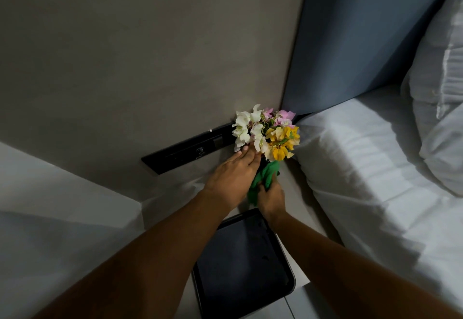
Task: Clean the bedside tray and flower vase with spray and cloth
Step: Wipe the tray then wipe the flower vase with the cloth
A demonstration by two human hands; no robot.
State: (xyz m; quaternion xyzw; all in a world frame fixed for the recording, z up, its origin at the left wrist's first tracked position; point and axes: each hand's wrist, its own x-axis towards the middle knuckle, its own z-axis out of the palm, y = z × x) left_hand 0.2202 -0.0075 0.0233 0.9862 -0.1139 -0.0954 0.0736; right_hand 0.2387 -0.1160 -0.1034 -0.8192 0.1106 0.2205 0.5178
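Observation:
White, pink and yellow flowers (268,132) stand in a vase that is almost wholly hidden behind my hands and the cloth. My left hand (231,177) wraps around the vase just below the blooms. My right hand (271,197) grips a green cloth (264,181) and presses it against the vase's right side. A black rectangular tray (240,263) lies on the pale bedside table (170,208) below my hands. I see no spray bottle.
A black switch panel (185,150) is set in the beige wall behind the vase. A bed with white sheets (370,168) and pillows (441,98) lies to the right, against a blue headboard (355,38).

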